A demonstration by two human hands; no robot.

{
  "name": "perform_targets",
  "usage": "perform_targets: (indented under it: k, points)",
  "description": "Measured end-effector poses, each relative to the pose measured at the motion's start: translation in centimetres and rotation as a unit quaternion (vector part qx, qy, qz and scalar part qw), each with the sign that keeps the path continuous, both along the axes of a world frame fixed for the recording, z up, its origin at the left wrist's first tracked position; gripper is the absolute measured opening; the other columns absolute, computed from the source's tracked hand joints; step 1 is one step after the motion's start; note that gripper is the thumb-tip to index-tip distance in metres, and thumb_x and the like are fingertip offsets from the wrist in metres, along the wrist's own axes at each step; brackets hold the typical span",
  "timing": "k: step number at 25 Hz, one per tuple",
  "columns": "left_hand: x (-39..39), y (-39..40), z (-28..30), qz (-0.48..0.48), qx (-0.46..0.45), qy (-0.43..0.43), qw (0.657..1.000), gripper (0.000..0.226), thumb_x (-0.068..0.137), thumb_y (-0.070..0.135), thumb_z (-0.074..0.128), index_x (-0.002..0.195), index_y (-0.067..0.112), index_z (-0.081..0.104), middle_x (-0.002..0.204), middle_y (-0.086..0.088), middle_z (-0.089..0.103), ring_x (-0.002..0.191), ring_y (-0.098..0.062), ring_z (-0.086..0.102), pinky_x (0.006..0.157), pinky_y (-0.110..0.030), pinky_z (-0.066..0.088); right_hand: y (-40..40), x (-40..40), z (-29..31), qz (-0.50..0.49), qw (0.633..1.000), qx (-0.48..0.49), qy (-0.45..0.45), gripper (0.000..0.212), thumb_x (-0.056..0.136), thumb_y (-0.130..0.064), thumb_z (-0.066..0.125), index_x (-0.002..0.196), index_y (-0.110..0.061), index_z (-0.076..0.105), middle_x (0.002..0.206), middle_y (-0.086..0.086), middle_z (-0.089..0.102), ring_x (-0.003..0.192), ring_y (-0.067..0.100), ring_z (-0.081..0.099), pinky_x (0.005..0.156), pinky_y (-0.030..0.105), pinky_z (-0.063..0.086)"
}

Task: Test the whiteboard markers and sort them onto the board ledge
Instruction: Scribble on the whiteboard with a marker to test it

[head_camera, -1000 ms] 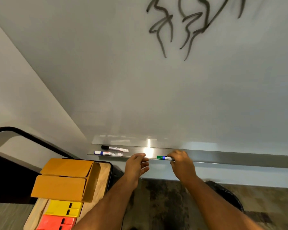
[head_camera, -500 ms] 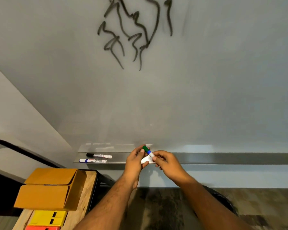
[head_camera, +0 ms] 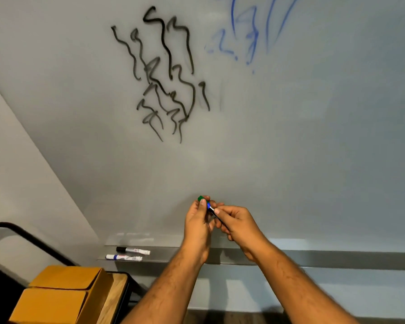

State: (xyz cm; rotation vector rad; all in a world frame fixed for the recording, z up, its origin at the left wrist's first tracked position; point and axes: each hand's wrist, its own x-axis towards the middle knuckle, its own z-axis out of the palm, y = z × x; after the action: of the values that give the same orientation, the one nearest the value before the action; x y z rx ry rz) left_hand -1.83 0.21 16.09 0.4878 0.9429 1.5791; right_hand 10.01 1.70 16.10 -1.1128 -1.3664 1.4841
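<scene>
Your left hand (head_camera: 198, 220) and right hand (head_camera: 235, 222) meet in front of the whiteboard (head_camera: 290, 148), above the ledge (head_camera: 337, 259), and share one green marker (head_camera: 206, 203). Your left fingers curl round its green cap end, which pokes out at the top of the fist, tilted up and to the left. Your right thumb and fingers pinch the marker's lower part, where a blue band and a little white barrel show between the two hands; the rest of the barrel is hidden inside your right hand. You cannot tell from here whether the cap is seated or partly pulled off. The marker is off the ledge and you cannot tell if it touches the board. On the ledge's left end lie two more markers, side by side and roughly parallel to the ledge: a black marker (head_camera: 133, 250) nearer the board and a blue marker (head_camera: 124, 257) nearer the front lip, both with caps to the left. They sit well apart from your hands. On the board, black scribbles (head_camera: 166, 76) fill the upper middle, and blue scribbles (head_camera: 248, 36) run to their right at the top edge. At the lower left, a cardboard box (head_camera: 56, 293) rests on a wooden table (head_camera: 114, 293), with a dark curved frame (head_camera: 28, 237) behind it against the wall.
</scene>
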Motion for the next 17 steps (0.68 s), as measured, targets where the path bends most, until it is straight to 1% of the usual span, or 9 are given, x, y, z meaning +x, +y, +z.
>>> perform_targets:
  k: [3,4,6,7,9,10,13,15,17]
  points:
    - [1.4,0.7,1.4,0.067,-0.024,0.009,0.997,0.027,0.115,0.026,0.037,0.098,0.016,0.055,0.075,0.001,0.061,0.075,-0.016,0.069,0.053,-0.027,0.045,0.5,-0.6,0.6,-0.004,0.998,0.059,-0.019,0.031,0.108,-0.013,0.062,0.081,-0.005,0.076,0.06,-0.006,0.059,0.051,0.002,0.046,0.049,0.015,0.035]
    - [1.7,0.8,1.6,0.084,-0.036,0.009,0.996,0.028,0.115,0.027,0.035,0.098,0.016,0.054,0.074,0.001,0.059,0.073,-0.016,0.067,0.051,-0.026,0.042,0.7,-0.7,0.4,-0.004,0.997,0.072,-0.029,0.032,0.107,-0.011,0.062,0.079,-0.005,0.075,0.06,-0.008,0.059,0.051,0.001,0.047,0.053,0.016,0.037]
    - [1.9,1.1,1.7,0.116,-0.066,-0.006,0.991,0.029,0.115,0.027,0.033,0.097,0.016,0.052,0.072,-0.001,0.055,0.072,-0.018,0.066,0.052,-0.026,0.041,0.8,-1.0,-0.1,-0.002,0.99,0.12,-0.074,0.035,0.106,-0.011,0.064,0.073,-0.015,0.075,0.063,-0.01,0.063,0.057,0.002,0.054,0.061,0.023,0.042]
    - [1.8,1.2,1.7,0.134,-0.08,-0.022,0.988,0.028,0.116,0.027,0.033,0.098,0.015,0.051,0.071,-0.002,0.052,0.07,-0.019,0.064,0.055,-0.028,0.044,0.8,-1.2,-0.6,0.002,0.979,0.159,-0.124,0.031,0.105,-0.011,0.064,0.078,-0.017,0.079,0.069,-0.009,0.071,0.064,0.004,0.062,0.065,0.027,0.047]
    - [1.2,1.4,1.7,0.158,-0.09,-0.058,0.982,0.027,0.116,0.028,0.033,0.1,0.014,0.049,0.067,-0.004,0.047,0.063,-0.02,0.06,0.063,-0.031,0.051,0.3,-1.7,-1.3,-0.001,0.941,0.247,-0.23,0.02,0.102,-0.014,0.065,0.101,-0.017,0.085,0.092,-0.001,0.082,0.083,0.01,0.075,0.078,0.03,0.057]
    - [0.9,1.4,1.8,0.154,-0.084,-0.068,0.982,0.026,0.115,0.029,0.034,0.102,0.014,0.049,0.065,-0.003,0.046,0.059,-0.019,0.06,0.065,-0.032,0.052,0.1,-1.8,-1.3,-0.008,0.932,0.268,-0.245,0.02,0.102,-0.014,0.066,0.109,-0.017,0.084,0.099,0.001,0.083,0.09,0.012,0.076,0.083,0.03,0.058]
    - [-0.1,1.2,3.2,0.116,-0.037,-0.077,0.99,0.025,0.115,0.034,0.037,0.105,0.016,0.052,0.065,-0.002,0.06,0.065,-0.019,0.069,0.071,-0.035,0.054,0.1,-1.8,0.6,-0.029,0.955,0.247,-0.161,0.018,0.101,-0.017,0.071,0.114,-0.022,0.083,0.1,-0.007,0.082,0.091,0.005,0.076,0.086,0.027,0.06]
    - [-1.2,1.0,4.5,0.104,0.002,-0.075,0.992,0.025,0.114,0.033,0.038,0.105,0.016,0.054,0.075,-0.005,0.07,0.075,-0.02,0.074,0.074,-0.037,0.057,0.4,-2.0,3.1,-0.042,0.967,0.219,-0.12,0.014,0.097,-0.02,0.077,0.11,-0.026,0.081,0.086,-0.005,0.079,0.079,0.005,0.073,0.077,0.03,0.06]
    - [-2.7,1.1,6.2,0.103,0.038,-0.046,0.993,0.023,0.113,0.031,0.042,0.105,0.016,0.057,0.089,-0.009,0.076,0.085,-0.02,0.076,0.08,-0.037,0.058,0.6,-2.5,5.9,-0.07,0.974,0.2,-0.082,0.012,0.095,-0.025,0.08,0.102,-0.027,0.07,0.078,0.007,0.072,0.066,0.012,0.063,0.062,0.028,0.053]
